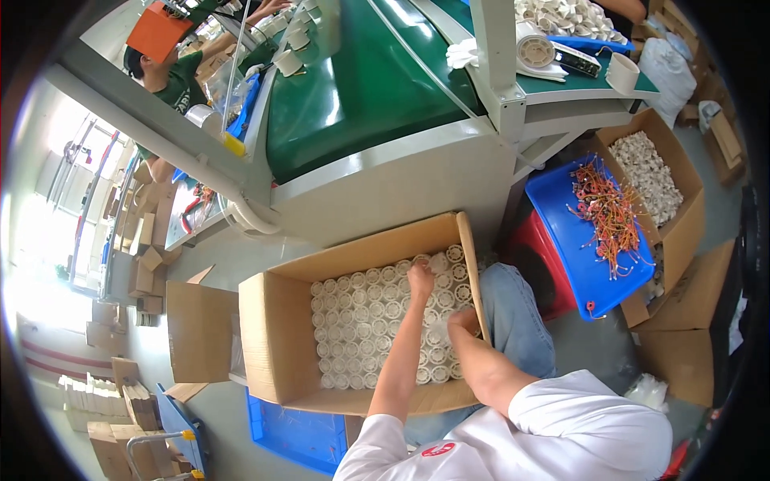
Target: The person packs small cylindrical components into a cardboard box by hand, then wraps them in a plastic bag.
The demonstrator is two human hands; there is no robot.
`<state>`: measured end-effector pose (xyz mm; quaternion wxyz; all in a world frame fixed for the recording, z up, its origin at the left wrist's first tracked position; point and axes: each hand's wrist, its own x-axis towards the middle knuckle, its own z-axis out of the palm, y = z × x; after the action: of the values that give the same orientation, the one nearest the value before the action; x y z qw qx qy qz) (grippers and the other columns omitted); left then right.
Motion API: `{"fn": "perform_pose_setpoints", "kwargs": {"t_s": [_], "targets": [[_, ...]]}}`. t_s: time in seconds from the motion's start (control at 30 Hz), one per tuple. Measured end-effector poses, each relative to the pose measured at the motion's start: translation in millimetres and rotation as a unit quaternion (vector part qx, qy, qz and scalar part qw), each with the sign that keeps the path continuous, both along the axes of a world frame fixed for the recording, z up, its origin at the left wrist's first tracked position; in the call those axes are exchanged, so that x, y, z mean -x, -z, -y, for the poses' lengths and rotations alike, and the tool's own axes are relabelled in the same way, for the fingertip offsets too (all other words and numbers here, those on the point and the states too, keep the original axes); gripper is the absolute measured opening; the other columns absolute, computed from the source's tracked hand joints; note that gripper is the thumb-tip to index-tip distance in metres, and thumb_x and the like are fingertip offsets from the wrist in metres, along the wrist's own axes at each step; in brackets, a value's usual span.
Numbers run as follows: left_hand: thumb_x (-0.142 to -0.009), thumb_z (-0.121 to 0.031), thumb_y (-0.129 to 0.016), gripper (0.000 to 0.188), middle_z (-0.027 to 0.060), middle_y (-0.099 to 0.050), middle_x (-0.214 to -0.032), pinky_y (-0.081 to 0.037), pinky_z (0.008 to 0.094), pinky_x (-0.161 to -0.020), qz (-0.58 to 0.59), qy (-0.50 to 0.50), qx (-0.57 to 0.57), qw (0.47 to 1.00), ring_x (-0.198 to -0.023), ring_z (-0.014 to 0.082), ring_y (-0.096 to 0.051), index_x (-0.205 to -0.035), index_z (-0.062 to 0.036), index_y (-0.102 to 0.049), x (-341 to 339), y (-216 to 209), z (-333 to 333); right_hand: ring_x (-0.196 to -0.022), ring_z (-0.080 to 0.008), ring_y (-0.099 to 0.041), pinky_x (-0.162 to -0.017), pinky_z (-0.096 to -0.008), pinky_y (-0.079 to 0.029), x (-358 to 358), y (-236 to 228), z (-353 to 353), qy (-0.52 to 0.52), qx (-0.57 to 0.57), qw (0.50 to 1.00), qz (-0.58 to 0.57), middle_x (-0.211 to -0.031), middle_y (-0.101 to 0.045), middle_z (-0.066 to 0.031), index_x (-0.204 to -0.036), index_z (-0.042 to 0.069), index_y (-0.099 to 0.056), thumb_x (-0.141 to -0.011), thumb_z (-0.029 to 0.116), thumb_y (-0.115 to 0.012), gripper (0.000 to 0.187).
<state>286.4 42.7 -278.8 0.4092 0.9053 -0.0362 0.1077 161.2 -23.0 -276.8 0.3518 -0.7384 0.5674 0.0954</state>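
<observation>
White cylinders (440, 373) in box (269, 341) seem light, stiff, best gripped by rims; left hand (420, 280), right hand (463, 322) inside, can't tell if pinching

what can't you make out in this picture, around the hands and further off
All in the head view:
- What the left hand grips, if anything: its own fingers cover it.
- Right hand fingertips: hidden by the hand itself.
- Floor of the cardboard box: covered by white round parts.
- Far end of the green belt: cut off by the top edge.
</observation>
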Motion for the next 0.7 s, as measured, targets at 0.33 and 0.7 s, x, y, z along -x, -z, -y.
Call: {"fn": "perform_pose_setpoints", "kwargs": {"t_s": [0.33,0.7], "targets": [[-0.08,-0.019,-0.059,0.022,0.0286,-0.06,-0.085,-0.048,0.0492,-0.07,-0.129,0.115,-0.125,0.977,-0.079,0.0459,-0.058,-0.085,0.0022,-0.062,-6,0,13,-0.093,-0.0387,-0.059,-0.081,-0.0464,-0.045,-7,-29,-15,-0.123,-0.004,0.979,0.165,-0.105,-0.06,-0.0225,-0.105,0.002,-0.052,-0.077,0.01,-0.058,0.03],[-0.076,-0.011,-0.065,0.016,0.02,-0.063,-0.099,-0.051,0.0378,-0.071,-0.072,0.093,0.167,0.979,-0.083,0.0339,-0.064,-0.087,0.001,-0.064,-6,19,-5,-0.096,-0.0441,-0.058,-0.083,-0.0505,-0.045,-65,-22,-16,-0.022,0.037,0.98,0.194,-0.099,-0.062,-0.0263,-0.113,0.005,-0.051,-0.084,0.021,-0.054,0.033]]}}
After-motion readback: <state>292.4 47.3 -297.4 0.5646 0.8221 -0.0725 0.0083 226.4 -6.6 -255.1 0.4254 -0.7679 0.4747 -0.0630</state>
